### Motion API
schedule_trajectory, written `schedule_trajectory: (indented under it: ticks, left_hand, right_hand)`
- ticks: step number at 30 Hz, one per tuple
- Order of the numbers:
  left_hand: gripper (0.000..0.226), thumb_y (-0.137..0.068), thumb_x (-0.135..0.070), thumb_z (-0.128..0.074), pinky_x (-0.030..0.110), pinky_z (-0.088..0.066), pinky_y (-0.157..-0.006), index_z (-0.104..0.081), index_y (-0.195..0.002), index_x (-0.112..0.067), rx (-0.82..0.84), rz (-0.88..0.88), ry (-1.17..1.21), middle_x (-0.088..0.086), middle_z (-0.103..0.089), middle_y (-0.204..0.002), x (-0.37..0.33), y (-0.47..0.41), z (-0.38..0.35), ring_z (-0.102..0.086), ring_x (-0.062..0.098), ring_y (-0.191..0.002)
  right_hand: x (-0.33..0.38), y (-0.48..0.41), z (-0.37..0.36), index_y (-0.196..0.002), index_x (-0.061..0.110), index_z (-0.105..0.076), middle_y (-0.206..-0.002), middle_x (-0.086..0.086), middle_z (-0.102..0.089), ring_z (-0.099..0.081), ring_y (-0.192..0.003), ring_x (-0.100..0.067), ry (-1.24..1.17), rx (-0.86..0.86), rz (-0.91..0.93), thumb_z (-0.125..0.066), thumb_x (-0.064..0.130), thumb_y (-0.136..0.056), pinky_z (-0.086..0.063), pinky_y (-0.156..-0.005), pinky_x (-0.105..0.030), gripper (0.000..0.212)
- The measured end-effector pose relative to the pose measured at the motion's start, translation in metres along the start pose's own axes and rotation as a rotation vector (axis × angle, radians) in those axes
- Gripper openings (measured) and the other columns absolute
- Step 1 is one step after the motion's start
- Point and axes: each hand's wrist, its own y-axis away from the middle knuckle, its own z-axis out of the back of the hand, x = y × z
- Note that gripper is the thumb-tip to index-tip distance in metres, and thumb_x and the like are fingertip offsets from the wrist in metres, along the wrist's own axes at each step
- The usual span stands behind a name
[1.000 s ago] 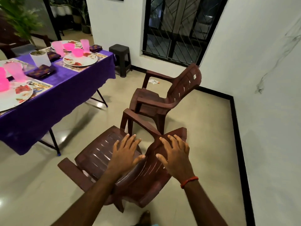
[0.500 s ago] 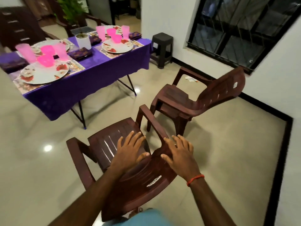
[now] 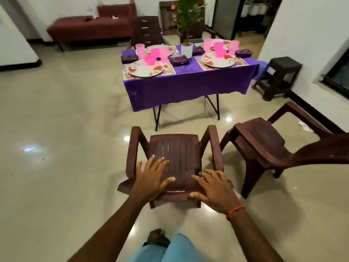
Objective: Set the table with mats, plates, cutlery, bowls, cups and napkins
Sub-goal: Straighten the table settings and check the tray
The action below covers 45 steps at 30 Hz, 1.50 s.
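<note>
Left hand (image 3: 151, 179), right hand (image 3: 215, 191) flat on chair (image 3: 175, 148)

The single head view looks forward and down, close above the chair (image 3: 173, 154), facing the table (image 3: 188, 86) farther off.

Left hand (image 3: 151, 179), right hand (image 3: 214, 190) on chair (image 3: 174, 147), table (image 3: 188, 88) beyond

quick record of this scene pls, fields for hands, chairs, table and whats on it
near chair: brown plastic, facing the table, apart from it
left hand: flat on its backrest, fingers spread
right hand: flat on same backrest
second chair: to its right, unheld
table: purple cloth
on table: floral plates, pink cups, mats, dark napkins, white plant pot
stool: dark, right of table
</note>
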Motion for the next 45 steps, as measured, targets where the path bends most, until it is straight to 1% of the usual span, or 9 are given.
schedule_trajectory:
  ticks: [5,8,10,16,29,35,39,43,45]
  left_hand:
    - [0.098,-0.083,-0.094,-0.007,0.065,-0.01,-0.121,-0.036,-0.156,-0.036,-0.005,0.022,-0.061,-0.009,-0.033,-0.165,-0.005,0.038,-0.005,-0.018,0.023,-0.157]
    - [0.097,-0.083,-0.096,-0.018,0.065,-0.013,-0.12,-0.044,-0.153,-0.034,-0.001,-0.024,-0.123,-0.01,-0.043,-0.16,-0.004,0.046,-0.007,-0.027,0.022,-0.155]
    - [0.098,-0.08,-0.098,-0.025,0.066,-0.016,-0.119,-0.051,-0.148,-0.032,0.007,-0.069,-0.132,-0.009,-0.051,-0.154,-0.003,0.044,-0.002,-0.034,0.023,-0.152]
    - [0.078,-0.083,-0.086,-0.039,0.066,-0.03,-0.111,-0.062,-0.134,-0.032,0.074,-0.049,-0.215,-0.009,-0.067,-0.135,0.011,0.034,-0.012,-0.051,0.026,-0.141]
    - [0.047,-0.084,-0.062,-0.048,0.059,-0.043,-0.098,-0.074,-0.097,-0.025,-0.119,0.035,-0.176,-0.006,-0.078,-0.097,0.018,-0.105,-0.004,-0.068,0.029,-0.118]
    - [0.045,-0.082,-0.063,-0.047,0.058,-0.043,-0.098,-0.074,-0.089,-0.028,-0.155,0.042,-0.194,-0.008,-0.078,-0.089,0.036,-0.152,0.0,-0.07,0.027,-0.113]
    - [0.044,-0.082,-0.061,-0.047,0.058,-0.043,-0.098,-0.075,-0.087,-0.028,-0.172,0.03,-0.219,-0.008,-0.078,-0.086,0.05,-0.162,0.002,-0.072,0.026,-0.108]
    - [0.042,-0.082,-0.061,-0.047,0.054,-0.04,-0.098,-0.074,-0.086,-0.029,-0.164,0.058,-0.245,-0.01,-0.075,-0.081,0.047,-0.168,0.001,-0.071,0.019,-0.093]
    - [0.04,-0.082,-0.061,-0.047,0.05,-0.04,-0.097,-0.072,-0.087,-0.03,-0.145,0.071,-0.258,-0.011,-0.074,-0.082,0.047,-0.168,-0.003,-0.069,0.016,-0.089]
  right_hand:
    - [-0.013,0.01,-0.005,-0.123,0.035,-0.067,-0.113,0.009,-0.07,-0.063,-0.107,-0.019,0.11,0.004,0.108,-0.032,0.095,-0.077,-0.049,-0.092,-0.045,0.084]
    - [-0.016,0.004,-0.01,-0.107,0.034,-0.068,-0.097,0.01,-0.072,-0.065,-0.094,-0.018,0.159,-0.025,0.111,-0.065,0.06,-0.083,-0.05,-0.089,-0.04,0.035]
    - [-0.017,-0.001,-0.017,-0.094,0.031,-0.071,-0.084,0.008,-0.073,-0.068,-0.081,-0.019,0.153,-0.086,0.097,-0.073,0.037,-0.084,-0.054,-0.081,-0.039,0.012]
    - [-0.04,-0.018,-0.027,-0.09,0.028,-0.075,-0.08,0.006,-0.075,-0.071,-0.071,-0.019,0.119,-0.245,0.157,-0.083,0.032,-0.078,-0.06,-0.068,-0.037,0.015]
    - [-0.136,-0.177,-0.007,-0.111,0.039,-0.072,-0.099,0.02,-0.074,-0.07,-0.097,-0.006,0.137,-0.206,0.226,-0.069,0.031,-0.091,-0.055,-0.088,-0.036,0.022]
    - [-0.149,-0.226,0.008,-0.111,0.039,-0.073,-0.099,0.021,-0.074,-0.07,-0.097,-0.004,0.096,-0.224,0.283,-0.062,0.034,-0.093,-0.055,-0.087,-0.033,0.022]
    - [-0.143,-0.238,0.015,-0.105,0.036,-0.076,-0.093,0.018,-0.076,-0.072,-0.087,-0.008,0.049,-0.261,0.326,-0.039,0.041,-0.092,-0.057,-0.078,-0.032,0.039]
    - [-0.15,-0.243,0.018,-0.108,0.036,-0.075,-0.095,0.017,-0.076,-0.072,-0.089,-0.009,0.064,-0.231,0.326,-0.056,0.037,-0.092,-0.057,-0.079,-0.033,0.024]
    - [-0.151,-0.243,0.016,-0.107,0.037,-0.074,-0.095,0.017,-0.076,-0.071,-0.089,-0.009,0.064,-0.223,0.321,-0.047,0.037,-0.093,-0.056,-0.078,-0.033,0.031]
